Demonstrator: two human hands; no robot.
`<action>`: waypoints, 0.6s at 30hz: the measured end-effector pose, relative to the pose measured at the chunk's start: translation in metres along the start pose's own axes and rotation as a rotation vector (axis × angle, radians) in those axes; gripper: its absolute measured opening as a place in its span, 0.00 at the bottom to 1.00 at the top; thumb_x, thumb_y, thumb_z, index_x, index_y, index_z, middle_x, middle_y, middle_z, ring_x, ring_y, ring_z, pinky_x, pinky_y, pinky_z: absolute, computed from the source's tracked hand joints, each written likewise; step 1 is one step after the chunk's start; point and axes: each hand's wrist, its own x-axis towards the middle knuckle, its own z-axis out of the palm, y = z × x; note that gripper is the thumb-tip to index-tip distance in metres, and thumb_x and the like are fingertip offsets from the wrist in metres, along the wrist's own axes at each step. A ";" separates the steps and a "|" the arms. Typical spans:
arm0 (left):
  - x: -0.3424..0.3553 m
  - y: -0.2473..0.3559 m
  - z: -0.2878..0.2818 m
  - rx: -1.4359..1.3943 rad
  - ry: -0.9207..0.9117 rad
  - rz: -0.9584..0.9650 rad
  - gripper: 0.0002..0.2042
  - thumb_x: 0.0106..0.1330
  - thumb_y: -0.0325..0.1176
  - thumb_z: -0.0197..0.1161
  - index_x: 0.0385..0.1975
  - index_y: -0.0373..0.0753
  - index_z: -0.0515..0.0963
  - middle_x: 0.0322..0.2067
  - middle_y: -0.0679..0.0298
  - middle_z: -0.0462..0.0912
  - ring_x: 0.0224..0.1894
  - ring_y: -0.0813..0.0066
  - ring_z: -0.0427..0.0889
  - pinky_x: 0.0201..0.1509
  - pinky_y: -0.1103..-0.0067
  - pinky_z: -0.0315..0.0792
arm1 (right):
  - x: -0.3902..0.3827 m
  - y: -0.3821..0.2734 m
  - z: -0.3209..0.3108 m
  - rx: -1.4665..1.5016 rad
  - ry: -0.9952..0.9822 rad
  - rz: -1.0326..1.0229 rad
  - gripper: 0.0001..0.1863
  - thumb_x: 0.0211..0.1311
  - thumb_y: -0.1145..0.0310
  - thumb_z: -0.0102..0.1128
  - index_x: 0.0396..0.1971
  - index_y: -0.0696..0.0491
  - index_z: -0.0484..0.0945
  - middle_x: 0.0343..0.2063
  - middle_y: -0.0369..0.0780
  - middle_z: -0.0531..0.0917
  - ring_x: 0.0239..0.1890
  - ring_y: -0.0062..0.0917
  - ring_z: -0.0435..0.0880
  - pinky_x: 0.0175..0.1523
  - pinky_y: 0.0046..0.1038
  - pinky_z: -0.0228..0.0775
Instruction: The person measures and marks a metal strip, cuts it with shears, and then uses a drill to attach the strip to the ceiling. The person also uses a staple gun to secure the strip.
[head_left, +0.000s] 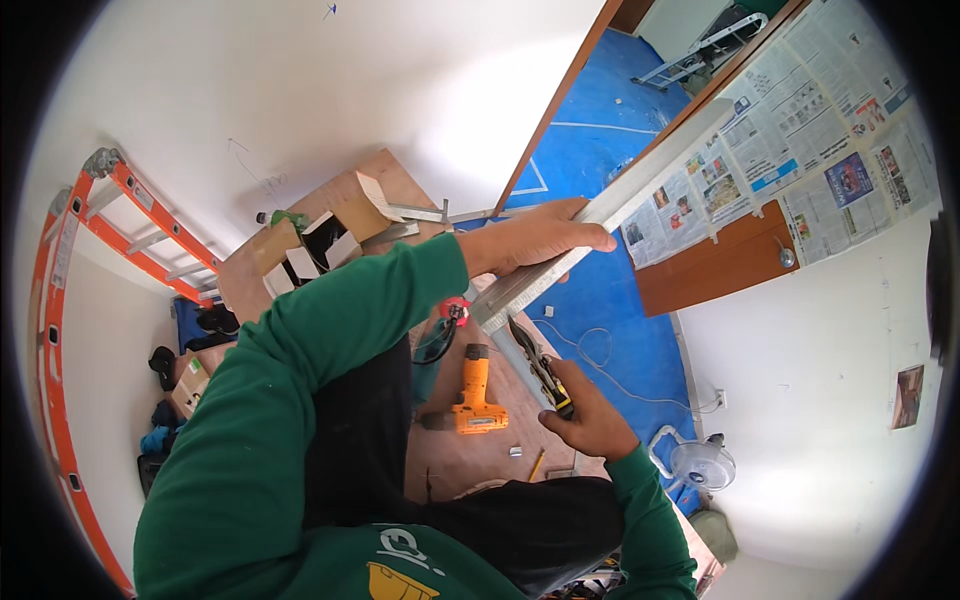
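My left hand [530, 240] is wrapped around a long pale metal channel [660, 165], which slants up to the right in front of me. At its near end, a shorter grey metal strip [518, 362] meets it at an angle. Lower right, my right hand [592, 415] is closed on a slim black-and-yellow hand tool [545, 375] lying along that strip; its working end is partly hidden, and I cannot tell its exact kind. Below the channel, an orange cordless drill [478, 395] lies on the wooden board [450, 465], beside a teal power tool [427, 375] partly covered by my leg.
An orange ladder [60, 300] leans at the left. Opened cardboard boxes [320, 245] stand on a board by the wall. Blue sheeting [640, 350] covers the floor, with a white cable across it. A newspaper-covered door [710, 260] and a fan [702, 465] are at right.
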 end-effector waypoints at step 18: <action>0.004 0.003 0.005 0.036 -0.090 0.061 0.47 0.71 0.57 0.72 0.77 0.23 0.67 0.45 0.54 0.80 0.46 0.71 0.84 0.38 0.76 0.78 | 0.016 -0.012 -0.004 -0.067 -0.045 0.028 0.45 0.66 0.67 0.76 0.79 0.64 0.65 0.66 0.55 0.76 0.71 0.50 0.78 0.77 0.42 0.70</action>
